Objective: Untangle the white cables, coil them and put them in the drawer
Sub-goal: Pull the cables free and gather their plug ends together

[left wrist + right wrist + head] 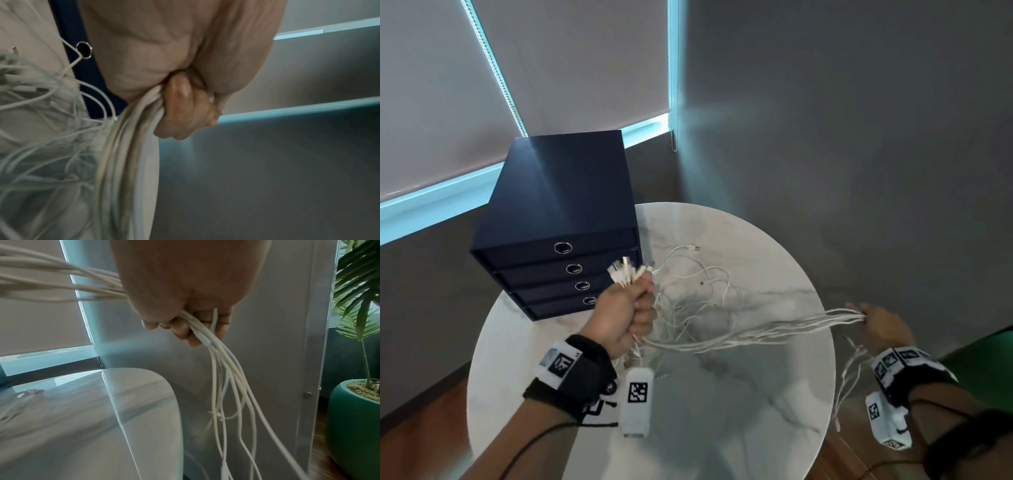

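- Closest in: the left hand (625, 317) is a tight fist around one end of the cables (756, 330). A tuft of plugs (627, 272) sticks out the top of the fist and the rest spills out underneath, so that grip is properly clamped.
- Off to the side, past the table's (722, 411) edge, the right hand (881, 325) has its fingers (183, 331) curled round the same bundle further along. It's drawn into a fairly straight run between the two fists, and loose tails (232, 386) dangle from the right hand toward the floor.
- So the cables are mostly up in the air between the hands. A messy knot of loops (695, 294) is on the tabletop just beyond the left fist, with a couple of stray ends (693, 248) further back.
- Looks to me like the untangling step: plugs gathered at one end, strands getting combed out. No coiling yet, nothing put away.
- Next move, I reckon: the left needs to keep clamping while the right slides along with a looser hold, so the snarl by the left hand can feed through. Yank too hard and those loops probably just cinch tighter.
- Furthest back: the drawer unit (558, 219) sits at the table's far left edge, all four drawers closed as far as I can see. One has to be pulled by its ring (562, 247), and both hands are full right now.
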`<state>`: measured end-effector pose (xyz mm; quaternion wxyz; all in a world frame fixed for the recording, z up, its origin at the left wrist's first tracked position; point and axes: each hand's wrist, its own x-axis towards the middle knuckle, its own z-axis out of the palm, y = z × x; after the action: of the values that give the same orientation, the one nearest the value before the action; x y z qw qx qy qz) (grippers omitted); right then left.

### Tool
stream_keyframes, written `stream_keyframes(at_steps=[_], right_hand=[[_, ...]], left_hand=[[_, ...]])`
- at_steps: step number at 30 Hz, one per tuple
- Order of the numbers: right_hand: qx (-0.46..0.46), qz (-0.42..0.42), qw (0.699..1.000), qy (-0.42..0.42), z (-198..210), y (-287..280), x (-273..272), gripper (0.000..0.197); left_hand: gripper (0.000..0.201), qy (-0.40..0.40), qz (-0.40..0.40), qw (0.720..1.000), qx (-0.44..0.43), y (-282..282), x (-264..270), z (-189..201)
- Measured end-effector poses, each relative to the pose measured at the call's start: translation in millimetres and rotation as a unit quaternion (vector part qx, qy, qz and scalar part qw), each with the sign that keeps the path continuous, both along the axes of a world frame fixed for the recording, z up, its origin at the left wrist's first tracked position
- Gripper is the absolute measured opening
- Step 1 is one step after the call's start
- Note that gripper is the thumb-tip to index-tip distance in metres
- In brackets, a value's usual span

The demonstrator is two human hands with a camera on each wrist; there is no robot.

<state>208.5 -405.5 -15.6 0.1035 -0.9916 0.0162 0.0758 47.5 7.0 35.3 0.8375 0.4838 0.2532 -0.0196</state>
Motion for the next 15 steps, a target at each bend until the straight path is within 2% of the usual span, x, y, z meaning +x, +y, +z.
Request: stream_keyframes(at_steps=[4,6,9,11,12,15], right_hand=[[-0.05,-0.002,0.993,0.107,-31.0,1.7,10.8,0.014],[-0.052,0.046,0.981,0.182,-58.2,3.9,10.5,0.024],[-0.122,0.116,0.95,0.264,-88.3,1.3,12.5,0.027],[-0.165,0.164,0.941,0.247,-81.3,12.0,13.1,0.018],[-0.186,0.188,0.937,0.227,-65.3,25.5,10.0,0.025],[-0.145,0.218,0.948,0.182,-30.4,77.2,10.4,0.02]], left_hand=[[0.036,0.037,-0.038,0.999,0.006,-23.1,-6.1,-15.4],[0.037,0.05,-0.037,0.998,0.022,-27.5,-8.5,-20.9],[0.038,0.05,-0.009,0.998,0.032,-28.9,-9.4,-27.7],[0.037,0.045,0.011,0.998,0.033,-29.3,-8.4,-31.5],[0.035,0.042,0.017,0.998,0.032,-29.7,-7.6,-32.9],[0.03,0.04,0.027,0.999,0.021,-32.3,-5.2,-35.9]])
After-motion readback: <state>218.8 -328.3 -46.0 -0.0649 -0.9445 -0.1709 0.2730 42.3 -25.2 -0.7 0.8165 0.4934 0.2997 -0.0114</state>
